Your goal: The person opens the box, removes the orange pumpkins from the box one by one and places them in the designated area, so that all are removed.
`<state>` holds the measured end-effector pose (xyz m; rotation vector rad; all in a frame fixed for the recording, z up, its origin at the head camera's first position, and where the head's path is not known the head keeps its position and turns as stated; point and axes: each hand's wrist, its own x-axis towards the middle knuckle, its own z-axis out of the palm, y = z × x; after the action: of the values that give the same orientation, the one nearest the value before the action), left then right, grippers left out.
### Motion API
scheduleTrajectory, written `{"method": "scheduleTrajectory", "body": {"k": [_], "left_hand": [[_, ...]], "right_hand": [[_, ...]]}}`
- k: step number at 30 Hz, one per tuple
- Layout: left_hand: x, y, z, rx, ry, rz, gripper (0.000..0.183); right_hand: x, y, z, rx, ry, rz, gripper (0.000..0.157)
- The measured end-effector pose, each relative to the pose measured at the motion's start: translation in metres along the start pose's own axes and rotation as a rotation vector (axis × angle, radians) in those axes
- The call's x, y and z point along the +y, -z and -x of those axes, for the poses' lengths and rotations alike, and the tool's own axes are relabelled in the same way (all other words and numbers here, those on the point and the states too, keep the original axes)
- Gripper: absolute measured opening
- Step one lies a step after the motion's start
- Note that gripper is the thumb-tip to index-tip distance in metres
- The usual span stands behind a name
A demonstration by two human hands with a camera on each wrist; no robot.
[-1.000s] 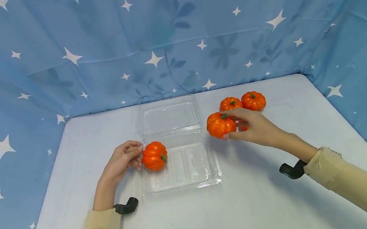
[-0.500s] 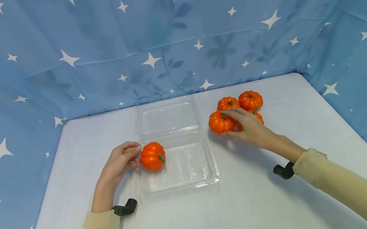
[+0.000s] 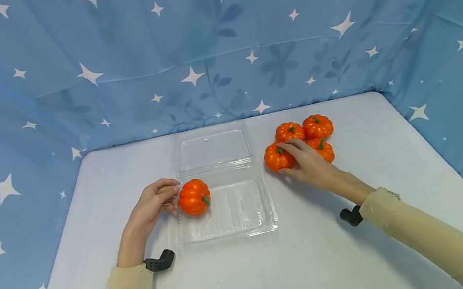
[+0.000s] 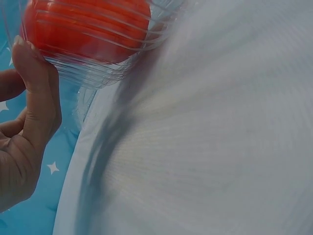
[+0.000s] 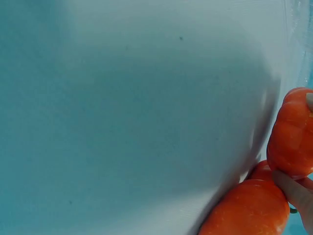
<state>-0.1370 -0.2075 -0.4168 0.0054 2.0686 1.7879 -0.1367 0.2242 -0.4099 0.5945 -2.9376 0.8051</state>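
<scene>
An orange toy pumpkin (image 3: 194,197) with a green stem sits in the left part of the clear plastic clamshell box (image 3: 241,213), whose lid (image 3: 214,148) lies folded back. My left hand (image 3: 153,205) pinches the box's left edge beside it; in the left wrist view the thumb (image 4: 36,93) is against the clear wall. Right of the box, my right hand (image 3: 313,167) grips another pumpkin (image 3: 277,158) between thumb and fingers, low at the table. Close by are more pumpkins: one behind (image 3: 289,132), one at back right (image 3: 317,126), and one partly hidden by the hand (image 3: 324,149).
A white cloth covers the table (image 3: 243,282). Blue curtains (image 3: 216,42) with white stars hang behind it and at both sides. Black wrist cameras sit on the left wrist (image 3: 160,261) and the right wrist (image 3: 351,216).
My right hand has lowered its pumpkin to the table and shifted slightly left, showing more of the pumpkin behind the fingers. The left hand and the box stay put.
</scene>
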Motion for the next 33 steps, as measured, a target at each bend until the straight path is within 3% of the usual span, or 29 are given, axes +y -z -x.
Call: {"method": "scheduleTrajectory", "body": {"k": [22, 28, 33], "left_hand": [[-0.002, -0.001, -0.001, -0.004, -0.010, 0.006, 0.039], [-0.002, -0.001, -0.001, -0.007, -0.010, 0.006, 0.040], [-0.002, -0.001, 0.000, -0.002, -0.009, 0.008, 0.041]], "right_hand": [[-0.002, -0.010, 0.000, -0.007, 0.010, 0.030, 0.075], [-0.005, -0.006, 0.002, -0.014, 0.001, 0.037, 0.078], [-0.008, 0.001, 0.004, 0.028, 0.026, 0.060, 0.076]]}}
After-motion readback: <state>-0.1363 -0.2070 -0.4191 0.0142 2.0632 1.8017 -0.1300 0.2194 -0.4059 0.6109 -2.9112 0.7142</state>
